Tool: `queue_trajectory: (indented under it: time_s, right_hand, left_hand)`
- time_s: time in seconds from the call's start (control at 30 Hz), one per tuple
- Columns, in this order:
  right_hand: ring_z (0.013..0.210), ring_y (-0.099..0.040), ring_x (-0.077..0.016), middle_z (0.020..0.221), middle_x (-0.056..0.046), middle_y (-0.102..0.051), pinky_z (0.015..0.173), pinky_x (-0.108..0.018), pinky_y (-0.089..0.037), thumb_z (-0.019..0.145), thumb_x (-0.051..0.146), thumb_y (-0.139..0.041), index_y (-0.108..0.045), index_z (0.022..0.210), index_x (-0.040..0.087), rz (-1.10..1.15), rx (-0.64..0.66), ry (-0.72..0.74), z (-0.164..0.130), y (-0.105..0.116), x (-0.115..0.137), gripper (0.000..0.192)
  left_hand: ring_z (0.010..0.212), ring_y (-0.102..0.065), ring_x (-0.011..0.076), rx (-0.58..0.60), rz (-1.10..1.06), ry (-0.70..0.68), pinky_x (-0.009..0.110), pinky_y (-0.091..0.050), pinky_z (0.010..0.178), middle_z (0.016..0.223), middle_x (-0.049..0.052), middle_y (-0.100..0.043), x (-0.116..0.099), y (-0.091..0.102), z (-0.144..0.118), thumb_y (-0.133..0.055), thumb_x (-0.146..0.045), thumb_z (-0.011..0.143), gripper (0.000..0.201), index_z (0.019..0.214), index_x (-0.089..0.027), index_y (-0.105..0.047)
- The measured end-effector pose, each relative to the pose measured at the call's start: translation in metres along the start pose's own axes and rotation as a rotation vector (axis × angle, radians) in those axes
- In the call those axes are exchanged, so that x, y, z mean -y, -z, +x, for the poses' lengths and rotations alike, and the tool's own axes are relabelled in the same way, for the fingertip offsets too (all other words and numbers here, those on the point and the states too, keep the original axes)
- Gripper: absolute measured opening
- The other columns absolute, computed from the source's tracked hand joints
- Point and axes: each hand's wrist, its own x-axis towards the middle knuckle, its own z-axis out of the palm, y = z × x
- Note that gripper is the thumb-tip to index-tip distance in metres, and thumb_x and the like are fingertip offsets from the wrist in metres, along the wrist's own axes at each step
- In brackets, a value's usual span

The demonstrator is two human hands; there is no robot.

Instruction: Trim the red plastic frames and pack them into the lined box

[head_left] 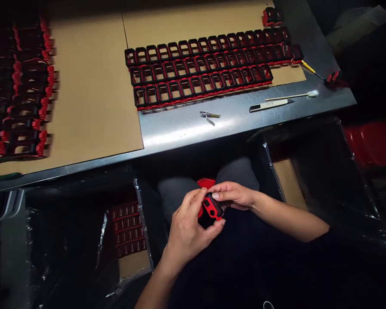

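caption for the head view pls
Both hands, left hand and right hand, hold a red-black part below a metal table.

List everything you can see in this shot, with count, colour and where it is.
held part: one, red and black, over the lap, in both hands
rows of parts: three rows, red and black, on cardboard at the table's far middle
stacked parts: many, red and black, far left on cardboard
cardboard sheets: two, brown, on the table
table: one, grey metal
metal clip: one, silver, table centre
tweezers: one, silver, right of the clip
swab: one, white-tipped, beside the tweezers
box of parts: one, red contents, under the table, left
left hand: grips the part
right hand: pinches the part's top
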Motion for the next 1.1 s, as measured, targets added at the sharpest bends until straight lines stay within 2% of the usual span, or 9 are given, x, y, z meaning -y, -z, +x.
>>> queue_trajectory:
  time_s: [0.23,0.33,0.4,0.53,0.67,0.83,0.9,0.97,1.1]
  right_hand:
    - [0.056,-0.058,-0.0078,0.07,0.003,-0.064,0.054,-0.021,-0.049,0.073,0.052,-0.081,-0.067,0.093,0.012,-0.433,-0.082,0.017,0.007,-0.008,0.022,0.047]
    - [0.065,-0.061,-0.0109,0.076,-0.001,-0.07,0.061,-0.023,-0.047,0.081,0.051,-0.073,-0.071,0.097,0.014,-0.825,-0.104,0.172,0.005,-0.016,0.047,0.041]
    - [0.072,-0.064,-0.014,0.084,-0.003,-0.073,0.068,-0.026,-0.048,0.086,0.047,-0.069,-0.073,0.101,0.016,-1.121,-0.31,0.415,0.003,-0.02,0.074,0.035]
    - [0.086,-0.064,-0.021,0.106,-0.009,-0.071,0.082,-0.034,-0.049,0.086,0.044,-0.067,-0.07,0.112,0.016,-1.531,-0.89,0.897,0.012,-0.013,0.131,0.038]
    - [0.102,-0.061,-0.0304,0.116,-0.014,-0.064,0.084,-0.042,-0.05,0.08,0.051,-0.07,-0.067,0.117,0.016,-1.748,-1.058,0.797,0.038,0.007,0.16,0.051]
    - [0.1,-0.062,-0.0307,0.108,-0.013,-0.065,0.084,-0.044,-0.049,0.083,0.039,-0.067,-0.072,0.103,0.016,-1.682,-1.121,0.719,0.05,0.017,0.159,0.031]
    - [0.096,-0.063,-0.0274,0.101,-0.011,-0.067,0.085,-0.043,-0.05,0.083,0.038,-0.068,-0.073,0.095,0.015,-1.528,-1.063,0.777,0.039,0.013,0.15,0.027]
    - [0.09,-0.065,-0.0235,0.095,-0.009,-0.069,0.083,-0.04,-0.052,0.083,0.043,-0.069,-0.072,0.091,0.015,-1.226,-0.838,0.764,0.021,0.006,0.133,0.03]
    - [0.094,-0.07,-0.0214,0.103,-0.009,-0.074,0.085,-0.039,-0.057,0.075,0.05,-0.079,-0.069,0.09,0.016,-0.448,-0.214,0.377,-0.014,-0.004,0.071,0.038]
  left_hand:
    - [0.107,-0.068,0.0257,0.068,-0.004,0.171,0.041,-0.06,0.089,0.124,0.011,-0.063,0.0,-0.002,-0.004,-0.068,-0.015,0.075,0.065,0.135,-0.024,-0.046]
    - [0.113,-0.066,0.0247,0.004,-0.099,0.185,0.041,-0.058,0.094,0.126,0.01,-0.061,0.008,-0.007,-0.009,-0.07,-0.016,0.077,0.061,0.133,-0.024,-0.046]
    - [0.116,-0.064,0.0244,-0.07,-0.153,0.178,0.041,-0.057,0.096,0.128,0.01,-0.059,0.013,-0.011,-0.013,-0.072,-0.018,0.077,0.063,0.134,-0.024,-0.046]
    - [0.114,-0.064,0.0244,-0.208,-0.076,0.198,0.04,-0.058,0.093,0.125,0.01,-0.058,0.013,-0.013,-0.016,-0.074,-0.025,0.077,0.065,0.136,-0.023,-0.047]
    - [0.101,-0.066,0.0225,-0.266,0.051,0.18,0.036,-0.06,0.082,0.115,0.009,-0.058,0.002,-0.005,-0.011,-0.076,-0.031,0.075,0.064,0.133,-0.021,-0.05]
    - [0.085,-0.066,0.0189,-0.23,0.089,0.205,0.032,-0.059,0.071,0.103,0.005,-0.058,-0.006,0.002,-0.006,-0.08,-0.034,0.071,0.061,0.125,-0.02,-0.055]
    - [0.079,-0.065,0.0175,-0.209,0.086,0.226,0.03,-0.058,0.067,0.099,0.004,-0.057,-0.007,0.003,-0.006,-0.081,-0.035,0.069,0.061,0.122,-0.019,-0.056]
    - [0.076,-0.065,0.0167,-0.183,0.084,0.247,0.03,-0.058,0.066,0.097,0.003,-0.057,-0.008,0.004,-0.005,-0.081,-0.036,0.069,0.06,0.121,-0.018,-0.057]
    - [0.079,-0.066,0.0179,-0.081,0.112,0.286,0.032,-0.059,0.07,0.096,0.003,-0.058,-0.011,0.008,0.001,-0.079,-0.037,0.069,0.057,0.12,-0.018,-0.059]
